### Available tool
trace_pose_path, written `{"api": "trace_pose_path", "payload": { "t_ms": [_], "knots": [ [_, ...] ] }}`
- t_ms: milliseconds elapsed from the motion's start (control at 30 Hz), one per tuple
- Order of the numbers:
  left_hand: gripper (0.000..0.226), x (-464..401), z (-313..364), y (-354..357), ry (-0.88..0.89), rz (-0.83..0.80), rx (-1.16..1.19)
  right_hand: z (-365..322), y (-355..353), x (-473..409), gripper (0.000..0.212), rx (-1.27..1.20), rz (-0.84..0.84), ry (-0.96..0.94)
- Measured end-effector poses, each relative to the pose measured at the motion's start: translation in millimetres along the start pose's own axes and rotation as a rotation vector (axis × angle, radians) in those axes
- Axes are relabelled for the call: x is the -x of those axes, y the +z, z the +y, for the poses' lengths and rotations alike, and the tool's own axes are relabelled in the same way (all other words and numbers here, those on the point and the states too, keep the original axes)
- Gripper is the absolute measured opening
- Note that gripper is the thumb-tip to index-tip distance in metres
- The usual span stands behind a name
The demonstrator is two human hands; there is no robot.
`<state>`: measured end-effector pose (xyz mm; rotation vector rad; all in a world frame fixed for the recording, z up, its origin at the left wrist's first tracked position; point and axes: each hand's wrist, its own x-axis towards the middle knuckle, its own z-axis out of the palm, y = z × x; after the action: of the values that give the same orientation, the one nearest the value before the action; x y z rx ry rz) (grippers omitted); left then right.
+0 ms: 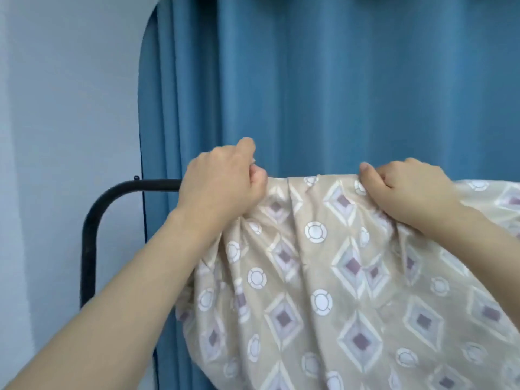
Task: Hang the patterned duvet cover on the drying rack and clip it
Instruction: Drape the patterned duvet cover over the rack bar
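Two hands on the duvet cover at the rail

Black drying rack (112,192) curves up at left, its bare bar running to the left hand (222,184), fingers curled, bunching the beige diamond-patterned duvet cover (323,277) draped over the rail. Right hand (408,190) pinches the top fold. Blue curtain (309,80) behind.

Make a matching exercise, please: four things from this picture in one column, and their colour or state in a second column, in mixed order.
Things:
1. left hand
2. drying rack
3. duvet cover
4. curtain

Descriptions:
A. beige, with diamonds and circles, draped over the bar
B. blue, hanging in folds behind
C. black, with a curved corner
D. gripping bunched fabric at the bar

Pairs: 1-D, 2-C, 3-A, 4-B
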<state>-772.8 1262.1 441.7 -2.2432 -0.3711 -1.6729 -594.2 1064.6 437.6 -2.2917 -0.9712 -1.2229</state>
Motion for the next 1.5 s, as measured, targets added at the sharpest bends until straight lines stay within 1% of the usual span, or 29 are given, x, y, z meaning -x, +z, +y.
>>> {"api": "trace_pose_path", "payload": {
  "t_ms": [100,200,267,300,333,367,400,467,500,533,600,667,733,867,967,1067,1133,1200,1233,1267,1333,1367,1400,1433,1500],
  "knots": [
    [0.013,-2,-52,-6,-0.184,-0.039,-0.229,0,5,-2,0.067,0.04,0.019,0.004],
    [0.019,-4,-77,-13,-0.376,-0.112,-0.384,-9,9,-2,0.066,0.047,0.053,0.002],
    [0.035,-3,-66,-13,-0.406,-0.197,-0.477,-14,10,-1,0.065,0.04,0.075,0.0],
    [0.041,-1,-53,-11,-0.37,-0.218,-0.524,-15,10,-1,0.065,0.039,0.082,-0.001],
    [0.044,1,-35,-7,-0.296,-0.21,-0.528,-15,10,0,0.065,0.036,0.09,0.002],
    [0.045,3,-15,-4,-0.198,-0.191,-0.469,-13,10,1,0.065,0.032,0.098,0.005],
    [0.043,3,6,-1,-0.105,-0.19,-0.36,-12,10,2,0.064,0.03,0.105,0.008],
    [0.035,0,36,7,0.013,-0.242,-0.169,-9,10,4,0.063,0.032,0.128,0.015],
    [0.029,-4,44,11,0.01,-0.264,-0.127,-8,10,4,0.063,0.036,0.137,0.02],
    [0.026,-7,46,17,-0.03,-0.262,-0.11,-7,8,4,0.062,0.038,0.136,0.025],
    [0.025,-5,38,27,-0.159,-0.188,-0.098,-12,2,4,0.057,0.017,0.099,0.044],
    [0.032,2,29,33,-0.247,-0.064,-0.117,-24,-4,0,0.048,-0.024,0.056,0.023],
    [0.039,10,27,38,-0.217,0.006,-0.087,-42,-5,-2,0.043,-0.086,0.032,-0.073],
    [0.029,15,23,36,-0.097,0.015,0.055,-79,-1,-8,0.047,-0.182,0.026,-0.252],
    [0.023,14,14,28,-0.089,0.016,0.039,-98,1,-12,0.048,-0.215,-0.02,-0.305],
    [0.012,10,1,21,-0.121,-0.011,-0.047,-109,1,-15,0.053,-0.214,-0.048,-0.298],
    [0.013,1,-18,12,-0.21,0.004,-0.126,-108,2,-15,0.058,-0.195,-0.057,-0.249],
    [0.02,-15,-53,-5,-0.435,0.042,-0.201,-103,2,-14,0.062,-0.169,-0.061,-0.201],
    [0.024,-22,-73,-16,-0.568,0.034,-0.21,-101,2,-13,0.063,-0.15,-0.062,-0.184],
    [0.027,-25,-93,-27,-0.69,-0.003,-0.187,-101,1,-12,0.063,-0.13,-0.064,-0.171],
    [0.027,-21,-118,-39,-0.862,-0.105,-0.025,-109,-1,-10,0.061,-0.112,-0.055,-0.177],
    [0.029,-16,-122,-41,-0.92,-0.169,0.056,-120,-2,-10,0.058,-0.123,-0.046,-0.212],
    [0.034,-8,-122,-42,-0.959,-0.22,0.094,-134,-3,-10,0.056,-0.148,-0.033,-0.268],
    [0.039,1,-120,-43,-0.981,-0.236,0.093,-150,-4,-8,0.053,-0.185,-0.02,-0.336],
    [0.041,18,-118,-49,-0.988,-0.179,0.05,-183,-6,-7,0.048,-0.248,-0.035,-0.474]
  ]
}}
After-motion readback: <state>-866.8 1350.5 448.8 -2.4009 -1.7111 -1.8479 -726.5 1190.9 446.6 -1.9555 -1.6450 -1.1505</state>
